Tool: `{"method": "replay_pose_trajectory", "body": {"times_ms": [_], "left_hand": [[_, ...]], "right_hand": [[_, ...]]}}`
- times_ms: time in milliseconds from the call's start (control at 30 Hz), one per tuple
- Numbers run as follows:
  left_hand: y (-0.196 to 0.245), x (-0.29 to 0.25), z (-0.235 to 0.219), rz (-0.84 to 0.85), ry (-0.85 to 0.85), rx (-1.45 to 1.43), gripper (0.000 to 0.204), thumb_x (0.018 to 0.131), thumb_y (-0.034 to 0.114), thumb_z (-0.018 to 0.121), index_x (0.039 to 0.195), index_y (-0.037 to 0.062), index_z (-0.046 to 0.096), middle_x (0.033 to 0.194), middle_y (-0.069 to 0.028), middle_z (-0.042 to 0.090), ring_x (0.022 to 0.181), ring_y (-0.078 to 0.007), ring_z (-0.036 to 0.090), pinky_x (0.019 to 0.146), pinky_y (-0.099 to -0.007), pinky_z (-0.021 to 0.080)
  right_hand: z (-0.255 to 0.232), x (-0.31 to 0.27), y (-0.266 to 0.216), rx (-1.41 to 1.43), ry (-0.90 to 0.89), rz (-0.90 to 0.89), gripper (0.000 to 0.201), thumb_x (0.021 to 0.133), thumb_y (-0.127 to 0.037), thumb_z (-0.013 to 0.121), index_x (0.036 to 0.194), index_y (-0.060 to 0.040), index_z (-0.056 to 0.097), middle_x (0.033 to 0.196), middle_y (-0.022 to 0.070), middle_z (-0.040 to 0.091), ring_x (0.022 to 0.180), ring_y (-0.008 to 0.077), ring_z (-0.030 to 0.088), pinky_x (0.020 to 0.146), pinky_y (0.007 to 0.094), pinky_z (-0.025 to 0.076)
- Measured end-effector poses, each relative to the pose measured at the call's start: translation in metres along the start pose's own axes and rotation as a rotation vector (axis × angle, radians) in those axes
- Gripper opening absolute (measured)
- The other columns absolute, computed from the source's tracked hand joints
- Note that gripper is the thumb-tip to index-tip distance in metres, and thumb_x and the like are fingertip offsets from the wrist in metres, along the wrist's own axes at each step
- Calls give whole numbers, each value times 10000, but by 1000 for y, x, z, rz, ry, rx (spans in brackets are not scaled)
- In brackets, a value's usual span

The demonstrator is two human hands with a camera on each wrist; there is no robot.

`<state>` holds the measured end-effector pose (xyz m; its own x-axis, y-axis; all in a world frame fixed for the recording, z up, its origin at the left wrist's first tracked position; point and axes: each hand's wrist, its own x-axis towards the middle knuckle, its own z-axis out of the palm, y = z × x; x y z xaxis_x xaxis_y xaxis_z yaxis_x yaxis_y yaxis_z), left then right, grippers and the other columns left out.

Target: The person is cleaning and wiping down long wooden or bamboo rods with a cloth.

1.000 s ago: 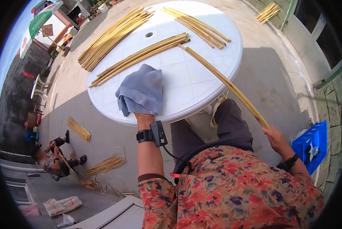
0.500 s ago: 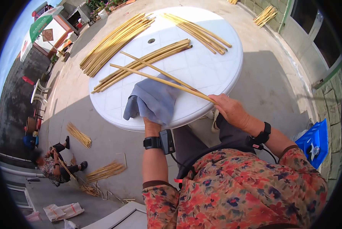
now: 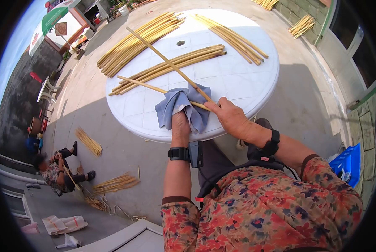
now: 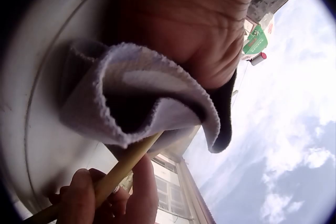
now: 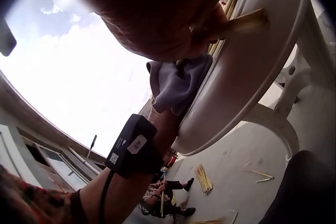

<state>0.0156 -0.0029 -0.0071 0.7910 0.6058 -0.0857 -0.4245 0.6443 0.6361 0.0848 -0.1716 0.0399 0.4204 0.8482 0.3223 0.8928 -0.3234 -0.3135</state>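
Over the near side of the white round table (image 3: 234,90), my left hand (image 3: 180,126) grips a blue-grey cloth (image 3: 166,110), its fingers mostly hidden in the folds. One peeled stick (image 3: 139,83) passes through the cloth, coming out on both sides. My right hand (image 3: 233,119) holds the near ends of this stick and of a second stick (image 3: 158,52), which slants up over the cloth toward the far left. Both cut ends (image 5: 249,22) poke out of the right hand in the right wrist view. In the left wrist view, the cloth (image 4: 147,92) curls loosely above the stick (image 4: 123,169).
On the table lie a large bundle of sticks (image 3: 133,46), a smaller row (image 3: 188,59) and another group (image 3: 234,40). A blue crate (image 3: 349,166) stands at right. At left a seated person (image 3: 60,170) handles a stick, with stick bundles (image 3: 114,184) on the ground nearby.
My right hand has swung in from the far right to beside the cloth, bringing the two sticks across the table. The cloth now wraps one stick, and the sticks have spread apart.
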Motion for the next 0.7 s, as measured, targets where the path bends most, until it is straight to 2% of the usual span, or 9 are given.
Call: {"method": "replay_pose_trajectory", "body": {"times_ms": [100,167,300,367,400,433,500,567,700], "left_hand": [[4,-8,8,44,44,33,299,893,288,483,1102,73,493,1038,-33,550,949,-149,525,867,-289,432],[5,-12,8,87,-9,85,380,902,377,429,1123,71,469,1055,-40,545,969,-161,518,887,-300,414],[3,-11,1,100,-29,173,465,886,472,389,1125,79,458,1070,-47,541,991,-176,510,895,-306,404],[9,-18,13,110,178,218,499,862,519,397,1120,95,455,1078,-56,540,991,-185,514,889,-296,406],[19,-28,16,78,-52,122,488,860,518,400,1119,107,448,1077,-62,540,980,-189,522,883,-295,412],[18,-27,14,78,-55,122,488,860,518,400,1119,107,448,1077,-62,540,980,-189,522,883,-295,412],[13,-22,8,132,65,178,493,858,522,401,1119,106,443,1071,-65,541,970,-192,530,876,-298,419],[13,-22,7,110,55,146,479,864,511,395,1110,104,446,1068,-70,542,972,-199,532,875,-301,423],[8,-19,2,170,150,236,460,877,480,384,1103,84,446,1080,-86,531,973,-213,533,854,-312,441]], "right_hand": [[4,4,-5,43,-2,-29,431,782,-18,466,1193,-148,448,855,140,443,760,288,533,603,372,470],[-1,4,-13,90,-112,12,464,784,-13,459,1227,-142,408,846,153,444,719,301,553,601,384,475],[-5,-1,-16,59,-123,-62,505,774,-4,464,1258,-111,368,831,158,447,686,307,567,589,380,480],[-10,-10,-14,-45,-141,-106,516,762,-4,473,1261,-78,363,812,152,449,666,295,560,565,365,479],[-14,-18,-11,-46,-139,-107,516,762,-4,473,1261,-78,363,812,152,449,666,295,560,565,365,479],[-20,-29,-6,-90,-162,-118,516,757,-5,479,1257,-73,369,804,142,450,659,283,554,559,358,477],[-32,-57,9,-129,-163,-139,516,749,-2,487,1249,-73,383,787,123,451,648,261,540,550,348,473],[-45,-92,32,-124,-164,-133,511,742,7,496,1237,-80,401,771,107,450,647,248,528,534,340,463],[-68,-163,69,-138,-193,-80,490,739,20,502,1210,-92,427,743,100,452,646,260,521,518,350,438]]}}
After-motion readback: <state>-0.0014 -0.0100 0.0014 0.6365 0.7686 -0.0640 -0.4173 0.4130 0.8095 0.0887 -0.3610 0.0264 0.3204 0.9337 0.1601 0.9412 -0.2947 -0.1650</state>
